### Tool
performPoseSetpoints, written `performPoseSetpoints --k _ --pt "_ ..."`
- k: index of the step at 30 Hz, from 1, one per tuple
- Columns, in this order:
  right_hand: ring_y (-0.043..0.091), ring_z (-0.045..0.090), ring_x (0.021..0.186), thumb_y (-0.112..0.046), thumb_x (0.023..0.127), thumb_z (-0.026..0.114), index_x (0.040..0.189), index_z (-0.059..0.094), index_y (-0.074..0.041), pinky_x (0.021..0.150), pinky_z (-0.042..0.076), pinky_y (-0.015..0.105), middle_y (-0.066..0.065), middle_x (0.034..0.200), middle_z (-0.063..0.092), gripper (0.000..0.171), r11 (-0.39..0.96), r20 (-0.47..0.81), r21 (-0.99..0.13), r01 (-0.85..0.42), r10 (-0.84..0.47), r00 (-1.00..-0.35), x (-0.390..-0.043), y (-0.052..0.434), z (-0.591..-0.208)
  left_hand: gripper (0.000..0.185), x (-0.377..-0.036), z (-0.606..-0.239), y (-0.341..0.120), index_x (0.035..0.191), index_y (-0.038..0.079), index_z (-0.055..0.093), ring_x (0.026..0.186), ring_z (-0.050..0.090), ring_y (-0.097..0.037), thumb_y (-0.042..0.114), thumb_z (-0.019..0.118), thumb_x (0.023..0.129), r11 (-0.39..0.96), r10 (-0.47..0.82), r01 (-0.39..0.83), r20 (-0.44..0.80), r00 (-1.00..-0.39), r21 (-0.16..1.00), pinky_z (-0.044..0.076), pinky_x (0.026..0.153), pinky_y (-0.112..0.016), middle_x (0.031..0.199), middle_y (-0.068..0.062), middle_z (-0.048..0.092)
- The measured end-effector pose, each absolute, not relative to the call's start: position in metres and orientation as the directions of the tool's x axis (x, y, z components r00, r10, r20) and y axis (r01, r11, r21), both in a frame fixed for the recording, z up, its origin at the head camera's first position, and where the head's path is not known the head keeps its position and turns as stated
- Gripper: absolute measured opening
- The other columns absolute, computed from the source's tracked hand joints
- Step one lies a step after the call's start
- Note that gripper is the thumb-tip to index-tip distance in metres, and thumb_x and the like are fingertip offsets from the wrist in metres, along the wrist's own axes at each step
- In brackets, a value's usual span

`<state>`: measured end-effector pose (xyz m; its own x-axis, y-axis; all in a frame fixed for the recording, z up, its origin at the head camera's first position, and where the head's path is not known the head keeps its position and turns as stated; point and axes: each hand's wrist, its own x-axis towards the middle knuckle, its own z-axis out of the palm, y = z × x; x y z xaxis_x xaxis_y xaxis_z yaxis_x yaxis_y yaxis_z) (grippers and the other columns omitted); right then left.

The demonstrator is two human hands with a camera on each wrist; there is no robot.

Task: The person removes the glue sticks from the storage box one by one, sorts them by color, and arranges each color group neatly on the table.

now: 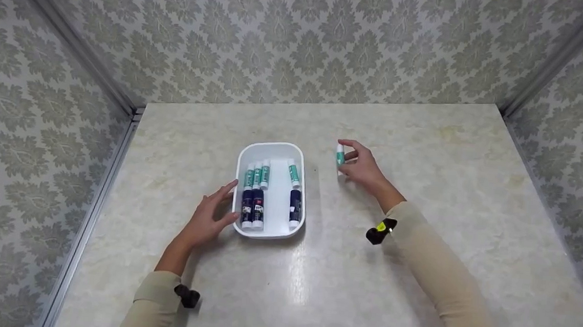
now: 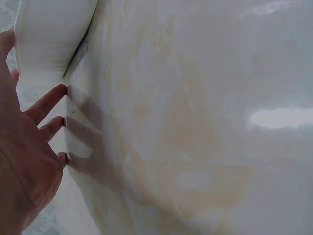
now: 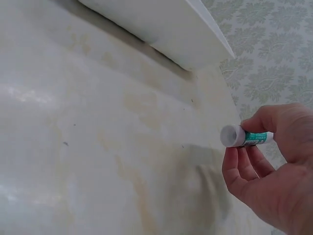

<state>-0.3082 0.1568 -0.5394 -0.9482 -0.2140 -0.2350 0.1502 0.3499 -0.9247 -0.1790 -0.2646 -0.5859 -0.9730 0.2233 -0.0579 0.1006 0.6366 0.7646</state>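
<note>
Pinches a green-labelled, white-capped glue stick [image 1: 340, 156] between thumb and fingertips of the right hand [image 1: 365, 167], closed to no more than the width of the barrel; appears to hold it clear of the marbled tabletop [image 1: 241, 288]. Spreads the left hand [image 1: 205, 216] against the white plastic tray [image 1: 277, 203], touching the wall on the side away from the pinch, fingers well apart and clasping no stick.

Has the tray left of the pinch and mostly nearer the body, with a strip of bare tabletop between. Shows inside, along the wall farthest from the pinch, three green glue sticks [image 1: 257, 176] side by side, with two navy glue sticks [image 1: 258, 210] nearer the body; along the wall closest to the pinch, a lone green glue stick [image 1: 294, 174], slightly aslant, and a lone navy glue stick [image 1: 295, 207] beyond its bodyward end.

Seems midway through loading the tray, to judge by the steadying left hand and the unfilled middle strip; cannot be sure of the direction. Calls, on that reading, for carrying the pinched stick left, over the nearest rim, lowering it lengthwise among the green ones, then loosening without nudging neighbours.
</note>
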Motion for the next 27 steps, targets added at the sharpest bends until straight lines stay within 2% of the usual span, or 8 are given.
performPoseSetpoints --k 6,12,20,27 --pt "0.02 0.067 0.112 0.001 0.102 0.07 0.172 0.045 -0.016 0.085 0.062 0.025 0.018 0.139 0.057 0.076 0.374 -0.276 -0.907 0.193 -0.183 -0.944 -0.308 0.161 -0.55 0.084 -0.178 -0.585 -0.265 0.179 0.03 0.034 0.173 0.034 -0.043 0.043 0.074 0.106 0.63 0.228 0.104 -0.055 -0.972 0.77 -0.005 0.142 -0.075 0.171 -0.017 0.058" --pt "0.022 0.067 0.116 0.002 0.103 0.071 0.172 0.046 -0.013 0.083 0.062 0.021 0.021 0.14 0.059 0.076 0.39 -0.273 -0.902 0.184 -0.186 -0.944 -0.308 0.163 -0.557 0.085 -0.178 -0.584 -0.265 0.179 0.032 0.033 0.174 0.034 -0.043 0.045 0.074 0.106 0.636 0.224 0.099 -0.061 -0.973 0.766 -0.005 0.143 -0.074 0.172 -0.017 0.058" --pt "0.023 0.062 0.117 -0.004 0.105 0.072 0.175 0.042 -0.014 0.084 0.058 0.022 0.018 0.139 0.058 0.076 0.447 -0.328 -0.867 0.221 -0.177 -0.928 -0.308 0.161 -0.555 0.085 -0.178 -0.584 -0.265 0.179 0.028 0.033 0.173 0.035 -0.042 0.043 0.074 0.106 0.637 0.228 0.105 -0.056 -0.972 0.764 -0.002 0.142 -0.077 0.171 -0.018 0.059" --pt "0.021 0.062 0.116 -0.007 0.106 0.072 0.176 0.041 -0.014 0.081 0.057 0.021 0.019 0.144 0.058 0.076 0.482 -0.359 -0.844 0.237 -0.179 -0.916 -0.308 0.16 -0.554 0.085 -0.179 -0.586 -0.266 0.179 0.03 0.034 0.174 0.035 -0.041 0.044 0.074 0.106 0.631 0.224 0.099 -0.059 -0.973 0.77 -0.003 0.143 -0.075 0.171 -0.018 0.059"
